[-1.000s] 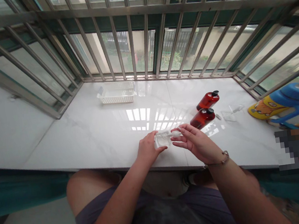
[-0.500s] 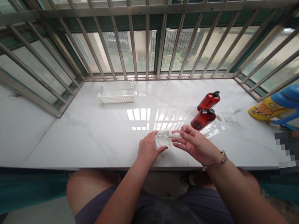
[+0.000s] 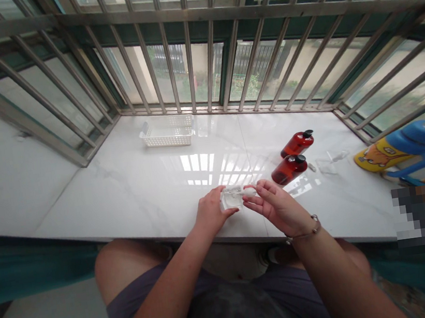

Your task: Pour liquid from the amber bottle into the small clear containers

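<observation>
My left hand (image 3: 210, 212) grips a small clear square bottle (image 3: 233, 198) from its left side, thumb at the near edge and fingers at the far edge. The bottle is low over the white marble-like surface; whether it rests on it I cannot tell. Between its fingertips my right hand (image 3: 275, 205) pinches a dropper with a white bulb (image 3: 250, 192). The dropper's thin clear stem points left, over the bottle. Whether its tip is inside the bottle is too small to make out.
Two red-brown bottles with black caps (image 3: 289, 170) lie or lean beyond my right hand. Right of them are a clear piece (image 3: 327, 166) and a small greyish piece (image 3: 312, 168). A blue-and-yellow flask (image 3: 387, 150) is at far right, a white basket (image 3: 169, 139) at back left. Metal bars (image 3: 189, 68) line the window.
My right hand and the dropper have shifted very slightly left, closer to the clear bottle. My left hand keeps its hold in the same place.
</observation>
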The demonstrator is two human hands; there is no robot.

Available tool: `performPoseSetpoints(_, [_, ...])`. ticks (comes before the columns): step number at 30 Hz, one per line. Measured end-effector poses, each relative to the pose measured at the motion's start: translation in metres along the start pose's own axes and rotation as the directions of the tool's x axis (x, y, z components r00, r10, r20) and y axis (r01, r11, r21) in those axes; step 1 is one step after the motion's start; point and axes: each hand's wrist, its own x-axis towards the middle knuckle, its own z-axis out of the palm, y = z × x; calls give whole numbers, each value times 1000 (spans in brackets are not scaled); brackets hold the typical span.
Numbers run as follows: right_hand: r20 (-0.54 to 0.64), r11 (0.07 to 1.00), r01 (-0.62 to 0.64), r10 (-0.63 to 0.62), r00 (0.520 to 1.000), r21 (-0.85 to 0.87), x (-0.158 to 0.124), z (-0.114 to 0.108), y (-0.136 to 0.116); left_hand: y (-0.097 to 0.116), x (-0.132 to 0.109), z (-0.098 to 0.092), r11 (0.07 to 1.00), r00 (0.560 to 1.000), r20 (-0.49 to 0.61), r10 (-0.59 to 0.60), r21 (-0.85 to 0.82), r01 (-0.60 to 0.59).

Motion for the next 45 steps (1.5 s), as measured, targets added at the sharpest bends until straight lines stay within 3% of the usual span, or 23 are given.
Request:
performPoseSetpoints(26, [-21,999,29,-28,999,23,-1,3,2,-1,0,-1,1000,1000,16,2,-17,-2])
performPoseSetpoints(45, [-77,991,91,-99,992,-93,-12,9,-11,1,0,-1,1000,1000,7,-8,-10,9])
